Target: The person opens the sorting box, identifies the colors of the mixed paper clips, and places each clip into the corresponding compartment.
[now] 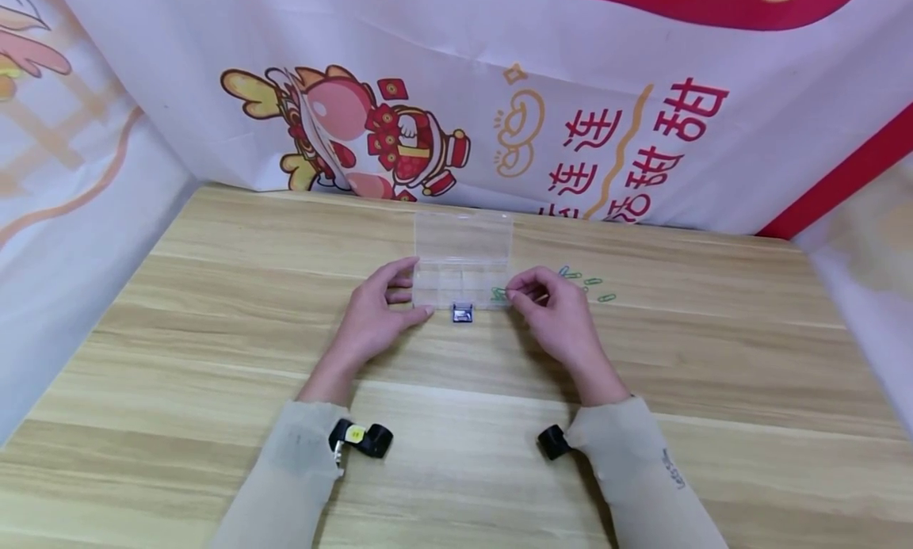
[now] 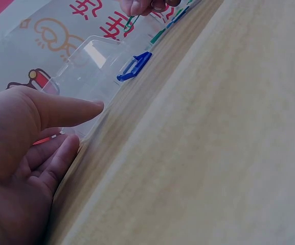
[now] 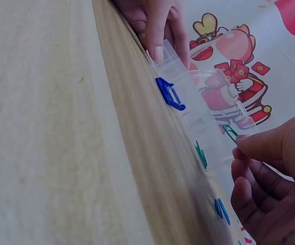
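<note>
While the clear plastic box (image 1: 462,256) is steadied at its left edge by the left hand (image 1: 374,315), a light, springy green paperclip (image 3: 230,132), best taken by its loop, is pinched in the right hand (image 1: 559,315).

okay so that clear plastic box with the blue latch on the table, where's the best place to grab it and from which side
Probably by its short ends, from both sides at once. The clear box lies flat with its lid open toward the wall, so front and back offer only thin plastic and the blue latch. The left hand already rests on the left end; the right hand pinches a green paper clip.
</note>
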Motion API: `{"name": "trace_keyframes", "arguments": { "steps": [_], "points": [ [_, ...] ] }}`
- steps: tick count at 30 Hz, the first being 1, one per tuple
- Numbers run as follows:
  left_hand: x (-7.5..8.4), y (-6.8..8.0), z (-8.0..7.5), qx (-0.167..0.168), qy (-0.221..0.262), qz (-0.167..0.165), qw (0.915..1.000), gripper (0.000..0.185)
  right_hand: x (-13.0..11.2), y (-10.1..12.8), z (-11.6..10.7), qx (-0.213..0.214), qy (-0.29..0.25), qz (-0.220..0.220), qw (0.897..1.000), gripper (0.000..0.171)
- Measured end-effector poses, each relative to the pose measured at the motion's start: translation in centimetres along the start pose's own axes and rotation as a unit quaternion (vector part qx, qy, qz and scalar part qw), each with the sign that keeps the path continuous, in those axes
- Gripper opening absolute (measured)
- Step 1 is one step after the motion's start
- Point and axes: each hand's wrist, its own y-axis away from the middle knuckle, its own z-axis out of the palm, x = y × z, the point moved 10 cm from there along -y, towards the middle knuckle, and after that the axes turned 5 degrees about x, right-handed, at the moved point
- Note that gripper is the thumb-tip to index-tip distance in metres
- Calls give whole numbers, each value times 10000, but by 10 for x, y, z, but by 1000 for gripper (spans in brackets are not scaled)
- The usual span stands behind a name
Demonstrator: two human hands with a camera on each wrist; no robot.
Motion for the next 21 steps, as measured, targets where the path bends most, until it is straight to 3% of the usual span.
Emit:
{"name": "trace_keyframes", "arguments": {
  "steps": [21],
  "points": [
    [2, 0, 0, -12, -7, -26, 10000, 79, 0, 0, -2, 135, 283, -83, 9995, 8]
  ]
}}
